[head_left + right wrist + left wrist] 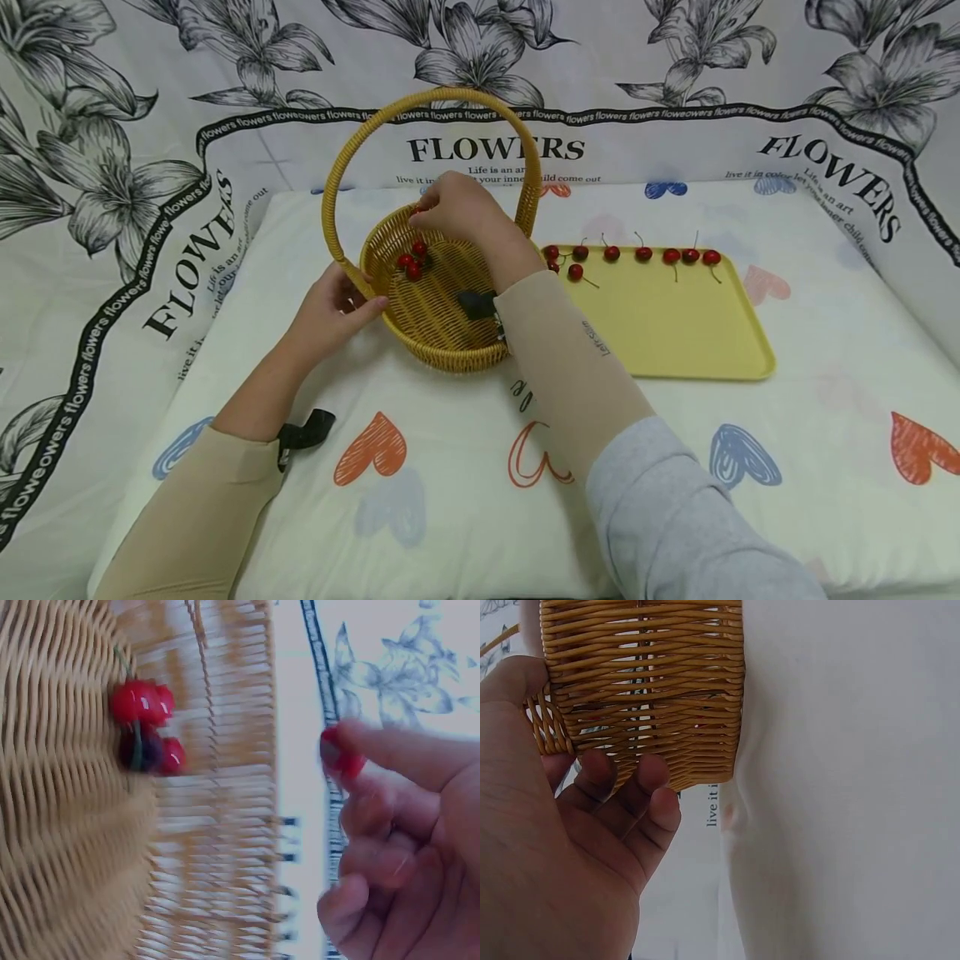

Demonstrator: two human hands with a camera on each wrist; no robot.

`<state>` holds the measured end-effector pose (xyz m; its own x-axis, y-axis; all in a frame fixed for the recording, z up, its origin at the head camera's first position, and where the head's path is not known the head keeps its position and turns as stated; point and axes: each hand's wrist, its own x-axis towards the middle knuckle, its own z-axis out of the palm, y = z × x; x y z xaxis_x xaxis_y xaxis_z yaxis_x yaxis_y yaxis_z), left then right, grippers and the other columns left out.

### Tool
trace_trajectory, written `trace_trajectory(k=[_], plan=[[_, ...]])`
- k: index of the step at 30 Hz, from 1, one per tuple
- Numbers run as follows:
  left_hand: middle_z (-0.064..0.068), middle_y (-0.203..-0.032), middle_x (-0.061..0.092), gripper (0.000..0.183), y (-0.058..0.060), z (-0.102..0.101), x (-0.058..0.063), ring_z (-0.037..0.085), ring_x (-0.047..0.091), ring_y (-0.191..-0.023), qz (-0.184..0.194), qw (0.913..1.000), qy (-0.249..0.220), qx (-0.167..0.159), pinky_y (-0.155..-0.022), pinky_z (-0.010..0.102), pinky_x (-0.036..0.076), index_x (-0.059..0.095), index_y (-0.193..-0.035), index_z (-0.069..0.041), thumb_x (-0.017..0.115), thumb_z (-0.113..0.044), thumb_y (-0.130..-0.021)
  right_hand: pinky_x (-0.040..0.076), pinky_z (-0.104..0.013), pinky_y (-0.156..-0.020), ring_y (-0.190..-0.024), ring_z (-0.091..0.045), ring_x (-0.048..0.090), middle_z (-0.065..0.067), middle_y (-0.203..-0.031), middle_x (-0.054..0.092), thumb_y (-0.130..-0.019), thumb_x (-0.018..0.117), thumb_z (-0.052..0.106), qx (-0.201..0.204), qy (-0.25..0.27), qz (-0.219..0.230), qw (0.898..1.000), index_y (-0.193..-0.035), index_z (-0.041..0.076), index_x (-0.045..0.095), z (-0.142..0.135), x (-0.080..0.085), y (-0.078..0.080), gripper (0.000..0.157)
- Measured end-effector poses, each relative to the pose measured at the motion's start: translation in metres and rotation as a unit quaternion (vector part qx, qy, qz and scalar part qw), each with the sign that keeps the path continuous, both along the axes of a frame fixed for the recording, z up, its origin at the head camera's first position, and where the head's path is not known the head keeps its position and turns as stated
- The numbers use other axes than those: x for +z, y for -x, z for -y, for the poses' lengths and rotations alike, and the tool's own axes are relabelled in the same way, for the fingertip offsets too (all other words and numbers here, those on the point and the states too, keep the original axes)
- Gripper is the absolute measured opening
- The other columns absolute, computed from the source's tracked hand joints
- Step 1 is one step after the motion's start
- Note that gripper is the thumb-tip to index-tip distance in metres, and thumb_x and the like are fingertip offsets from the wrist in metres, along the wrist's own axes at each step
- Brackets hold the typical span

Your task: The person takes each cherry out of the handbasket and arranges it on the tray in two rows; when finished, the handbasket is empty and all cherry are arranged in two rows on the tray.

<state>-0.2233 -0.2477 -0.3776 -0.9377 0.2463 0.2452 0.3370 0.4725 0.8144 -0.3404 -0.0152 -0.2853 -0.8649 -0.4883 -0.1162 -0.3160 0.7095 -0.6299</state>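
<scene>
A yellow wicker basket (450,360) with a tall arched handle stands on the bed-like surface. My left hand (330,312) grips its left rim near the foot of the handle; in the left wrist view the thumb and fingers pinch the wicker edge. Above the far inside of the basket, my right hand (461,208) pinches a red cherry (341,754) between thumb and forefinger. Several cherries (142,701) lie together in the basket by its wall. To the right is a yellow tray (682,325), with a row of stemmed cherries (642,254) along its far edge.
The surface is covered by a white cloth (465,517) printed with hearts. A white flower-printed cloth (637,150) hangs behind and at the sides. The basket's arched handle (450,94) rises beside my right hand, and the tray's left part is hidden by my right forearm.
</scene>
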Motion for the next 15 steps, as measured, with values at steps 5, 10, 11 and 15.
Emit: trace_trajectory(k=[5, 10, 11, 15], plan=[[0.024, -0.110, 0.057, 0.038, -0.001, 0.000, 0.002, 0.024, 0.051, -0.083, 0.000, 1.0000, 0.004, -0.001, -0.068, 0.024, 0.045, 0.046, -0.126, 0.010, 0.067, -0.001, -0.096, 0.049, -0.030, -0.092, -0.110, -0.011, 0.060, 0.003, -0.122, 0.068, -0.099, 0.070, 0.035, 0.020, 0.055, -0.005, 0.998, -0.124, 0.015, 0.074, -0.016, 0.020, -0.020, 0.033], [0.021, -0.109, 0.058, 0.039, 0.000, 0.000, 0.002, 0.024, 0.051, -0.082, 0.000, 1.0000, 0.002, -0.003, -0.067, 0.024, 0.045, 0.047, -0.127, 0.008, 0.068, -0.002, -0.096, 0.049, -0.028, -0.092, -0.108, -0.008, 0.060, 0.006, -0.119, 0.069, -0.099, 0.070, 0.037, 0.036, 0.075, -0.014, 0.996, -0.124, 0.017, 0.074, -0.041, 0.029, -0.040, 0.032], [0.021, -0.109, 0.058, 0.038, -0.003, -0.003, 0.006, 0.024, 0.051, -0.082, -0.002, 1.0000, 0.000, -0.005, -0.067, 0.024, 0.045, 0.047, -0.126, 0.009, 0.068, -0.002, -0.096, 0.050, -0.028, -0.091, -0.107, -0.008, 0.060, 0.006, -0.118, 0.069, -0.099, 0.070, 0.037, 0.034, 0.076, -0.013, 0.996, -0.124, 0.017, 0.074, -0.047, 0.031, -0.043, 0.032], [0.024, -0.109, 0.058, 0.037, -0.006, -0.006, 0.010, 0.023, 0.051, -0.082, -0.008, 0.9999, -0.006, -0.008, -0.067, 0.023, 0.045, 0.048, -0.125, 0.011, 0.068, 0.001, -0.095, 0.052, -0.029, -0.087, -0.103, -0.011, 0.061, 0.008, -0.116, 0.069, -0.098, 0.071, 0.037, 0.008, 0.091, -0.006, 0.996, -0.123, 0.020, 0.075, -0.071, 0.034, -0.056, 0.031]])
